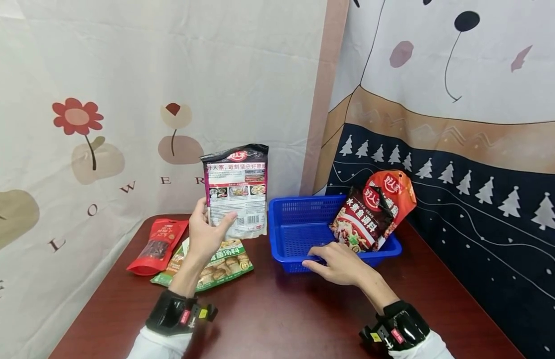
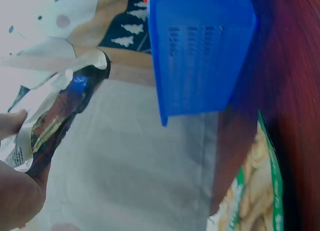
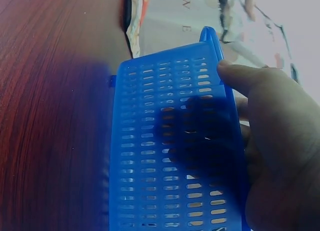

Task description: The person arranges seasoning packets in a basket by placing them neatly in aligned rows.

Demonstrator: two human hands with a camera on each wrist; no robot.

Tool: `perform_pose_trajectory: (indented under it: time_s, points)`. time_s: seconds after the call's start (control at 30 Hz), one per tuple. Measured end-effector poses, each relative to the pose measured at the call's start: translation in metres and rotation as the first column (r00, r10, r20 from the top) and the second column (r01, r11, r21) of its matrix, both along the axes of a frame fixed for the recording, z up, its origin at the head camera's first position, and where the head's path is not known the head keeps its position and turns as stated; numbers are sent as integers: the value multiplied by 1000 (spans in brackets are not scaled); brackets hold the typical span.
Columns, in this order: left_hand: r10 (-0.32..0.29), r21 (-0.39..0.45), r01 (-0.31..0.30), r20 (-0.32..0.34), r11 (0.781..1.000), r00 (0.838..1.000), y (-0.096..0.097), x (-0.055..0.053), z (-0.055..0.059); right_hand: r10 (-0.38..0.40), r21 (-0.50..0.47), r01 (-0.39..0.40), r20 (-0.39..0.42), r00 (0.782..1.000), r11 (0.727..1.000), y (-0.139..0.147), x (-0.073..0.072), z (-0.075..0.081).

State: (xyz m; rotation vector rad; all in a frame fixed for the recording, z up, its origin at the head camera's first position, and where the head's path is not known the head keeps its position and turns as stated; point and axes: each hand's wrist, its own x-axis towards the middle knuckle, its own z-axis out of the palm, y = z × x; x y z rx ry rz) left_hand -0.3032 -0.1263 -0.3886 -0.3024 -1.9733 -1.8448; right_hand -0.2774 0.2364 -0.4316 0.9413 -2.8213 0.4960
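Observation:
Raised to the left of the blue basket (image 1: 304, 232), a seasoning pouch (image 1: 237, 192) with a black top is in my left hand (image 1: 206, 237). My thumb presses the printed side facing me, and the fingers are behind it. In the left wrist view the pouch (image 2: 62, 113) shows its darker other side. My right hand (image 1: 342, 264) grips the basket's near rim; the right wrist view shows the thumb outside the basket wall (image 3: 165, 141) and the fingers inside. A dark red pouch (image 1: 355, 219) and an orange-red pouch (image 1: 403, 197) lean in the basket's right end.
On the left of the brown table (image 1: 277, 319) lie a green mushroom-soup pouch (image 1: 230, 267) and a red pouch (image 1: 156, 247) with a window, partly overlapping. A pale printed cloth (image 1: 259, 75) hangs behind, and a dark cloth with trees (image 1: 475, 239) borders the right side.

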Motion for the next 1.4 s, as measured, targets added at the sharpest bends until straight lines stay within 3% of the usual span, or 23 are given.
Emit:
perform_pose_trajectory:
  time_s: [0.17,0.33,0.43,0.53,0.67,0.87,1.0,1.07,1.13,1.23,1.33,1.4]
  points:
    - [-104,-11,104,-69,995,992,10,13,9,11,-22,-12,-7,1000,1000,0,2,3]
    - [-173,-28,171,-99,985,980,21,25,15,1,-160,-11,-66,998,987,-1,8,18]
    - [-201,-41,197,-113,980,973,28,30,17,-18,-293,-22,-131,991,956,-3,14,35]
    - [-231,-44,227,-120,973,965,34,33,18,-30,-425,-54,-188,982,904,-5,20,53]
    - [-272,-44,269,-125,962,954,41,38,19,-28,-596,-90,-186,982,798,-11,26,76]
    - [-325,-41,323,-134,946,936,47,43,17,100,-814,-142,-103,990,563,-26,27,101]
    - [-372,-53,368,-144,928,917,51,45,14,185,-906,-111,-37,982,408,-33,29,109]
    - [-396,-57,392,-146,918,907,52,46,13,227,-934,-85,-4,974,348,-35,30,110]
    - [-416,-59,412,-140,909,898,54,46,13,271,-954,-58,25,962,295,-36,31,110]
    - [-443,-68,438,-122,896,888,54,47,12,309,-970,-26,52,950,242,-38,32,110]
    - [-466,-92,459,-91,884,880,55,48,11,344,-979,0,73,936,206,-39,32,108]
    - [-481,-108,472,-71,875,874,55,48,11,367,-980,14,87,926,197,-41,33,107]
